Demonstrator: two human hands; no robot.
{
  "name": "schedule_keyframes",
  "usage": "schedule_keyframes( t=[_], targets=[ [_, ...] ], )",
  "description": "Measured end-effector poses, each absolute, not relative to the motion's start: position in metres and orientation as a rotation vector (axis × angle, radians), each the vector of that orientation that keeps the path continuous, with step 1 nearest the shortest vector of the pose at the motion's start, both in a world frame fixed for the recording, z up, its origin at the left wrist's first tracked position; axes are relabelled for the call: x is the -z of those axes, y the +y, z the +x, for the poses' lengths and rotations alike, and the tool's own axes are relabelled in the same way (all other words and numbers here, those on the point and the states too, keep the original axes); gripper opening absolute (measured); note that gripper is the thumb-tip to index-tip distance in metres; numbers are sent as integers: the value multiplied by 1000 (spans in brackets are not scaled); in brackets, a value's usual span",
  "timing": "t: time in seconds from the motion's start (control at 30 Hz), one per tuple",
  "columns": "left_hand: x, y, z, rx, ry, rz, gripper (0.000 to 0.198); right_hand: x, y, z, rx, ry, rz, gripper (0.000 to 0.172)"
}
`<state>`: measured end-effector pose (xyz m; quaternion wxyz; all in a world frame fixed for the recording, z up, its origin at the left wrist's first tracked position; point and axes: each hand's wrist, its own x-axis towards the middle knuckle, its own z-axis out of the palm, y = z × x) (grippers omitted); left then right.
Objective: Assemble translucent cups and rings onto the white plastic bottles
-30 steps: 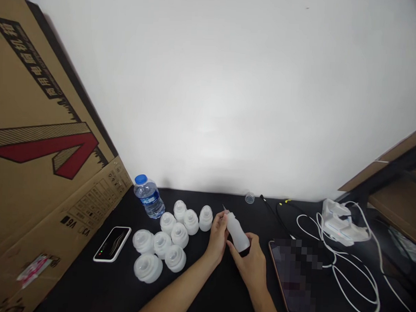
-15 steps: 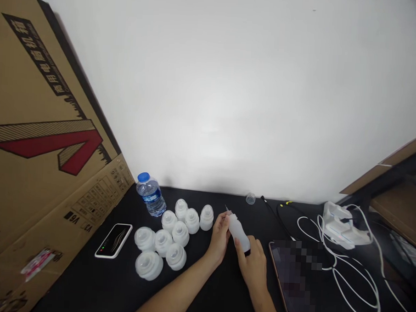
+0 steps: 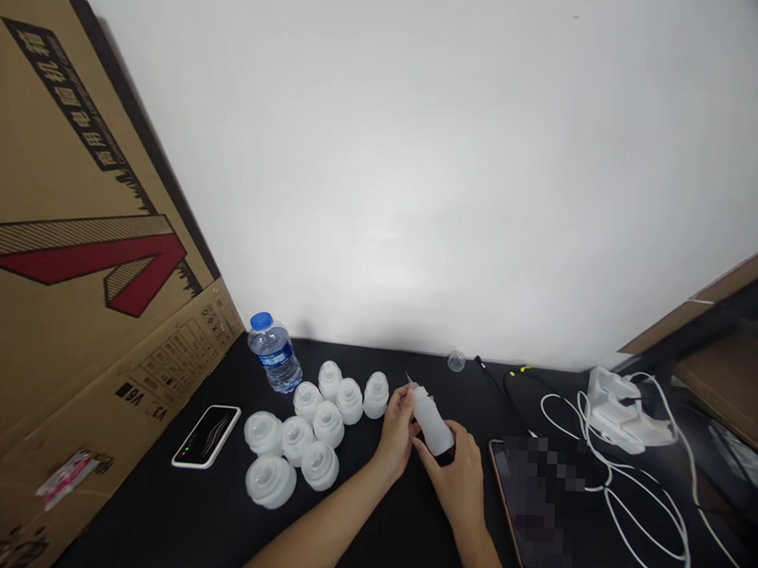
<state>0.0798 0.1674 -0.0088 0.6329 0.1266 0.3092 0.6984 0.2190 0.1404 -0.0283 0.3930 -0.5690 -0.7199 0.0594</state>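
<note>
A translucent white squeeze bottle (image 3: 431,422) with a thin needle-like tip lies tilted between my hands, tip toward the upper left. My left hand (image 3: 398,431) is closed around its neck end, just below the tip. Around the lower end curls my right hand (image 3: 458,476), its thumb along the near side and its fingers on the far side. A dark patch shows at the bottle's base, and I cannot tell what it is. Left of my left hand stand several white capped bottles (image 3: 328,424), the closest being a small domed one (image 3: 376,395).
A water bottle (image 3: 275,355) with a blue cap and a white-framed device (image 3: 206,436) are on the left, beside a large cardboard box (image 3: 70,304). A small clear cap (image 3: 456,361) lies near the wall. To the right are a phone (image 3: 520,508), white cables (image 3: 647,543) and a white charger (image 3: 628,412).
The squeeze bottle has turned slightly more upright in my hands. My right thumb has slid off the bottle's front to its near side. The other things have stayed in place.
</note>
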Motion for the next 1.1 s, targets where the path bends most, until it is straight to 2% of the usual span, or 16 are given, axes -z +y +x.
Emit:
schedule_keyframes(
  t=[0.27, 0.4, 0.57, 0.67, 0.87, 0.93, 1.0, 1.1],
  targets=[
    [5, 167, 79, -1451, 663, 275, 60, 28, 139, 216, -146, -1831, -1423, 61],
    [5, 166, 80, -1452, 630, 343, 62, 21, 136, 219, -444, -1797, -1449, 53],
    [6, 165, 81, -1463, 613, 373, 55, 13, 135, 222, -738, -1712, -1421, 53],
    [4, 164, 81, -1441, 616, 360, 56, 10, 133, 220, -638, -1758, -1407, 51],
    [2, 160, 81, -1445, 721, 326, 61, 12, 131, 213, -113, -1902, -1459, 58],
    [1, 158, 80, -1442, 747, 340, 58, 15, 130, 210, 13, -1926, -1487, 52],
    [1, 157, 78, -1433, 782, 384, 55, 18, 128, 207, 43, -1947, -1495, 49],
    [-2, 155, 76, -1433, 857, 463, 54, 20, 125, 204, -106, -1968, -1471, 48]
  ],
)
